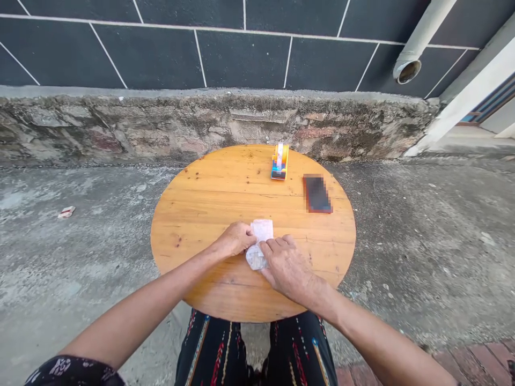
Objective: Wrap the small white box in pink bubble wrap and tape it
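Note:
On the near middle of the round table lies a whitish, partly see-through piece of wrapping (262, 229), perhaps bubble wrap. Its far end lies flat, and the near end is bunched into a rounded lump. My left hand (237, 238) pinches it at the left edge with closed fingers. From the right, my right hand (287, 262) lies over the near lump, its fingers curled on the wrapping and the thumb low at its side. Whether anything is inside the wrapping, I cannot tell.
The round wooden table (209, 198) stands over my knees. At its far edge is a yellow and blue tape dispenser (280, 162). A dark, red-edged phone-like slab (317, 194), blurred out, lies at right. A stone-based wall (169, 128) runs behind; a pipe (418, 45) juts down.

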Demonstrator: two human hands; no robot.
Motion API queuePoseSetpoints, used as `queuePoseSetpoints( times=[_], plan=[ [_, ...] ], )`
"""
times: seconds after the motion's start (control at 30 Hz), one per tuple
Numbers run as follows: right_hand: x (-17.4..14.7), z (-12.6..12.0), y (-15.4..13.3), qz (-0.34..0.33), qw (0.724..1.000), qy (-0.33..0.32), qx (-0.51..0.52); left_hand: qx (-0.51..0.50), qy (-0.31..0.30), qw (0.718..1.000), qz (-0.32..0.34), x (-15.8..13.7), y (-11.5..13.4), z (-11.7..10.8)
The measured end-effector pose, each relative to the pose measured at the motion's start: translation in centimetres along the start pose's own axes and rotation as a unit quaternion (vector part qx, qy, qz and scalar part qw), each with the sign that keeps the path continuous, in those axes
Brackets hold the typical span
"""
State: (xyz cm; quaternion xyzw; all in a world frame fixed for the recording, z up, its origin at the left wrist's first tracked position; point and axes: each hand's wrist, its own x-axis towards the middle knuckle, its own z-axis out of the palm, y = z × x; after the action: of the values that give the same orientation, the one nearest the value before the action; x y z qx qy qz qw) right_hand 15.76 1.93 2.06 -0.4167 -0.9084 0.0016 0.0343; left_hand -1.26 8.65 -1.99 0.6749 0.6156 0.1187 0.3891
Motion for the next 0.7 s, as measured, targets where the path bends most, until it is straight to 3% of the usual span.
queuePoseSetpoints(
  times=[0.2, 0.4, 0.57, 0.7],
  plan=[
    [0.4, -0.2, 0.9, -0.002, 0.999, -0.024, 0.048, 0.04, -0.042, 0.998, -0.032, -0.2, 1.5, -1.0],
    [1.2, -0.8, 1.7, -0.002, 0.995, -0.059, 0.081, 0.121, -0.008, 0.992, -0.019, 0.1, 1.7, -2.1],
    [2.6, -2.2, 2.4, -0.025, 0.989, -0.104, 0.101, 0.141, 0.0, 0.99, -0.007, -0.1, 1.5, -2.5],
    [4.8, -3.6, 3.4, -0.035, 0.973, -0.178, 0.139, 0.132, -0.014, 0.991, 0.002, 0.0, 1.4, -2.7]
  ],
)
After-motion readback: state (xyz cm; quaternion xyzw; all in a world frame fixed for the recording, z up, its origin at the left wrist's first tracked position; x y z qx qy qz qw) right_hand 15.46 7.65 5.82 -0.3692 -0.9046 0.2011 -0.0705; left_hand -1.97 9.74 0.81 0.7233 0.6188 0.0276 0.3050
